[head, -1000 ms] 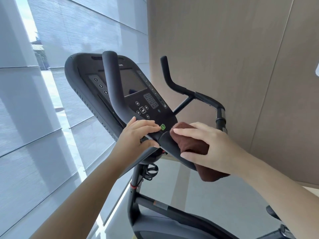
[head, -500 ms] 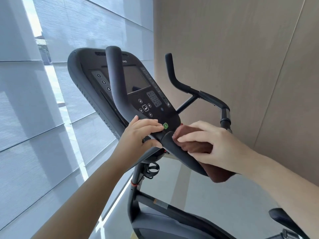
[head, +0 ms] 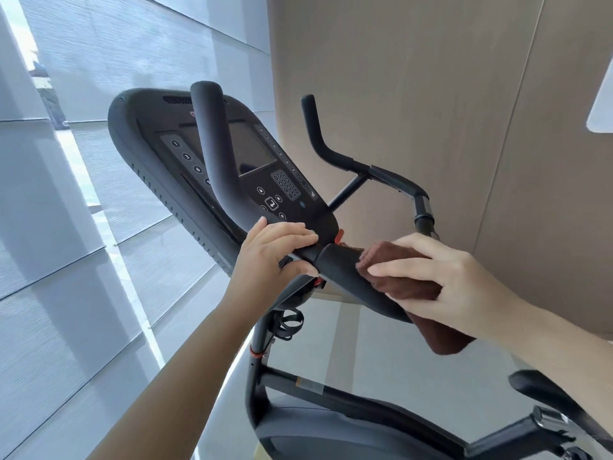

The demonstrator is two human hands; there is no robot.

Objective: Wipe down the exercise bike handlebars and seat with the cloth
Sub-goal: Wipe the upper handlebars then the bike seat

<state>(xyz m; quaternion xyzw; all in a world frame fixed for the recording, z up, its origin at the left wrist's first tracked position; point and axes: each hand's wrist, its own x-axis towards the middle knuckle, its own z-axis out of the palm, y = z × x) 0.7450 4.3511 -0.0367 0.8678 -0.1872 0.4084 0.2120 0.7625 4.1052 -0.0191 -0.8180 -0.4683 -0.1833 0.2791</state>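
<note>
cloth (head: 408, 286) sits on the padded handlebar (head: 348, 280), just right of centre. right grip (head: 441, 277) clenches cloth round the bar. left grip (head: 268, 257) clenches the bar just left, bracing. Bar axis continues rightward past the cloth, so right grip likely takes the next stroke.

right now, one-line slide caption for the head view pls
Right hand holds a brown cloth on the padded handlebar; left hand grips its inner end below the console.
</note>
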